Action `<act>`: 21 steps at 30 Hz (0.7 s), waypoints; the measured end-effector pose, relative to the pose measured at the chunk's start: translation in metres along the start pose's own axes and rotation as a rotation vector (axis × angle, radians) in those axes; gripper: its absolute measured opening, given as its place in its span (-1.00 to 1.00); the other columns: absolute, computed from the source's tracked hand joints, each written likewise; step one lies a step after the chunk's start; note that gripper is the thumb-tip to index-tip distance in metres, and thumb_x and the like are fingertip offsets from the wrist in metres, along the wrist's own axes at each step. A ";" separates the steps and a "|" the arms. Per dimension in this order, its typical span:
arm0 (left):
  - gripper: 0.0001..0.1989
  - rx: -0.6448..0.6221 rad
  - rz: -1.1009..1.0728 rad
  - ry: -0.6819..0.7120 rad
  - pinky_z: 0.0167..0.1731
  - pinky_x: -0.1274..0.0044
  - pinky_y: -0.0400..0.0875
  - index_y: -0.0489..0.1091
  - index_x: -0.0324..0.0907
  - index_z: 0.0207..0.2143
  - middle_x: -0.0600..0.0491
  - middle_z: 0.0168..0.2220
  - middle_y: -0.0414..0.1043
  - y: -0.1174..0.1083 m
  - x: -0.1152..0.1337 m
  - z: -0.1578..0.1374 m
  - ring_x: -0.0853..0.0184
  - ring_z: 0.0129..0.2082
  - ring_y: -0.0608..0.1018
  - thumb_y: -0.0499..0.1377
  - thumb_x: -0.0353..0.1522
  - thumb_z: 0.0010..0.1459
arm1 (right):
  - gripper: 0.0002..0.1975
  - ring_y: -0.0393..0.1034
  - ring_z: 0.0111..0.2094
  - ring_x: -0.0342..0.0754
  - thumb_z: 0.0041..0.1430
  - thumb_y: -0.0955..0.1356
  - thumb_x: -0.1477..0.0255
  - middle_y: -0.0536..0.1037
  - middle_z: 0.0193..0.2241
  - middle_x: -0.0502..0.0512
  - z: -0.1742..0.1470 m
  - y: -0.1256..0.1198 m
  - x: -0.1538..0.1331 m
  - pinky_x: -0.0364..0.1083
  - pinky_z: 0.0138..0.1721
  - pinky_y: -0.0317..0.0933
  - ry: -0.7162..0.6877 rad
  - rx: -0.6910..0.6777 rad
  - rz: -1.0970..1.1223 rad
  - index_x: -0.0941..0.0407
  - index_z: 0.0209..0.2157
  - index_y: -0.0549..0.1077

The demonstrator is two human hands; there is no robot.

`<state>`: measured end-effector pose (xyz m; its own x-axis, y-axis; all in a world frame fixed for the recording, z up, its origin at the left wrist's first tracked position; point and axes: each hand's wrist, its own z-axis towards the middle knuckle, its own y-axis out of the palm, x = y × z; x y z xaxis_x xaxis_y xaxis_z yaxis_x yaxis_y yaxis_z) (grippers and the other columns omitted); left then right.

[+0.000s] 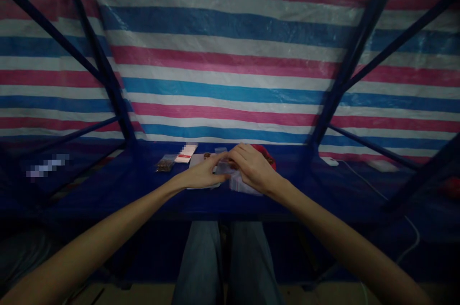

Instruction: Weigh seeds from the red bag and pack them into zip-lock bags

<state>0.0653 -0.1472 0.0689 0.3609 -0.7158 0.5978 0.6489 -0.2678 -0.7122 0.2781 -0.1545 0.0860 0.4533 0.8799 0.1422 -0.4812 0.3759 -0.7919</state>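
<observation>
Over the blue tabletop, my two hands meet at a small clear plastic bag (223, 168). My left hand (201, 174) has its fingers on the bag's upper edge, with the thumb lower down. My right hand (251, 163) is closed, its fingertips bent in at the bag's top; whatever else is in them is hidden. Below my right hand lies a pile of clear zip bags (245, 186). Behind that hand shows a red container (272, 157), partly covered. A pale flat sheet or tray (195, 159) lies under my left hand, with a small brown item (207, 155) near it.
Left on the table (158, 199) lie a clear bag of small brown pieces (165, 163) and a white-and-red card (185, 154). A white plug or adapter (329, 161) with a cable is at right. Blue metal posts (332, 79) flank a striped plastic sheet (223, 70).
</observation>
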 end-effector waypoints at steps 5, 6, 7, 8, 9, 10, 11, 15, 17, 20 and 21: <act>-0.71 0.036 0.050 0.014 0.05 0.31 0.42 0.36 -0.15 0.02 -0.03 -0.03 0.51 0.002 0.013 -0.005 0.22 -0.03 0.53 0.08 -0.44 0.24 | -0.75 0.36 -0.12 0.07 0.37 0.23 0.57 0.54 -0.13 0.24 -0.006 0.001 -0.011 0.04 -0.06 0.27 -0.040 0.074 0.086 0.17 0.02 0.39; -0.72 0.045 0.071 0.014 0.02 0.32 0.42 0.36 -0.15 0.00 -0.03 -0.05 0.50 0.002 0.014 -0.006 0.22 -0.04 0.53 0.07 -0.45 0.24 | -0.77 0.38 -0.10 0.07 0.38 0.24 0.55 0.55 -0.11 0.26 -0.006 0.003 -0.012 0.04 -0.05 0.29 -0.041 0.084 0.105 0.17 0.02 0.39; -0.73 0.048 0.102 0.011 0.00 0.32 0.42 0.35 -0.15 -0.02 -0.03 -0.06 0.50 0.003 0.015 -0.006 0.22 -0.06 0.52 0.06 -0.46 0.24 | -0.78 0.41 -0.09 0.07 0.38 0.26 0.52 0.56 -0.09 0.26 -0.007 0.005 -0.013 0.04 -0.04 0.31 -0.042 0.094 0.122 0.18 0.02 0.40; -0.74 0.047 0.138 0.005 -0.01 0.32 0.42 0.34 -0.16 -0.03 -0.04 -0.08 0.49 0.003 0.016 -0.007 0.21 -0.07 0.52 0.06 -0.47 0.22 | -0.79 0.43 -0.09 0.07 0.38 0.27 0.50 0.56 -0.10 0.26 -0.007 0.008 -0.014 0.03 -0.05 0.33 -0.043 0.110 0.134 0.17 0.01 0.41; -0.74 0.042 0.173 -0.002 -0.02 0.32 0.41 0.33 -0.16 -0.05 -0.04 -0.09 0.49 0.003 0.016 -0.008 0.20 -0.08 0.52 0.06 -0.48 0.21 | -0.80 0.45 -0.10 0.06 0.38 0.28 0.49 0.57 -0.11 0.25 -0.007 0.011 -0.014 0.02 -0.06 0.35 -0.042 0.123 0.134 0.17 -0.01 0.42; -0.75 0.040 0.205 -0.008 -0.02 0.32 0.41 0.32 -0.16 -0.06 -0.05 -0.09 0.48 0.003 0.016 -0.009 0.20 -0.08 0.51 0.06 -0.48 0.21 | -0.82 0.47 -0.11 0.06 0.38 0.28 0.49 0.58 -0.13 0.25 -0.007 0.015 -0.013 0.02 -0.07 0.36 -0.042 0.133 0.125 0.16 -0.04 0.44; -0.75 0.038 0.236 -0.013 -0.02 0.32 0.40 0.32 -0.16 -0.07 -0.05 -0.09 0.48 0.002 0.015 -0.010 0.20 -0.08 0.51 0.06 -0.48 0.20 | -0.83 0.48 -0.13 0.06 0.37 0.27 0.50 0.59 -0.16 0.24 -0.007 0.019 -0.013 0.02 -0.08 0.37 -0.040 0.137 0.110 0.16 -0.07 0.46; -0.76 0.019 0.376 -0.036 -0.03 0.32 0.39 0.30 -0.13 -0.08 -0.05 -0.08 0.47 -0.003 0.007 -0.019 0.17 -0.06 0.50 0.07 -0.49 0.19 | -0.79 0.48 -0.09 0.04 0.34 0.26 0.54 0.59 -0.14 0.25 -0.003 0.032 -0.015 0.02 -0.05 0.38 -0.059 0.004 0.134 0.17 -0.06 0.46; -0.73 -0.014 0.489 -0.072 0.00 0.28 0.38 0.29 -0.14 -0.08 -0.09 -0.08 0.46 -0.004 0.001 -0.025 0.12 -0.03 0.49 0.10 -0.50 0.14 | -0.77 0.47 -0.06 0.05 0.31 0.28 0.55 0.58 -0.10 0.25 0.001 0.039 -0.020 0.02 -0.01 0.37 -0.088 -0.132 0.139 0.18 -0.02 0.45; -0.64 -0.056 0.630 -0.104 0.04 0.21 0.36 0.26 -0.16 -0.05 -0.14 -0.05 0.45 -0.006 -0.011 -0.033 0.05 0.00 0.48 0.13 -0.51 0.07 | -0.74 0.45 -0.04 0.10 0.32 0.28 0.53 0.57 -0.05 0.30 0.010 0.052 -0.027 0.05 0.03 0.35 -0.108 -0.241 0.053 0.22 0.01 0.43; -0.63 -0.063 0.650 -0.110 0.04 0.20 0.36 0.25 -0.16 -0.05 -0.14 -0.05 0.45 -0.008 -0.016 -0.035 0.05 0.00 0.48 0.13 -0.52 0.06 | -0.72 0.44 -0.01 0.12 0.33 0.27 0.53 0.56 -0.03 0.32 0.013 0.056 -0.028 0.06 0.04 0.35 -0.111 -0.240 0.041 0.24 0.03 0.42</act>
<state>0.0313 -0.1560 0.0522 0.7342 -0.6752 0.0703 0.2367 0.1576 -0.9587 0.2286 -0.1541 0.0452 0.3459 0.9244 0.1609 -0.2993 0.2712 -0.9148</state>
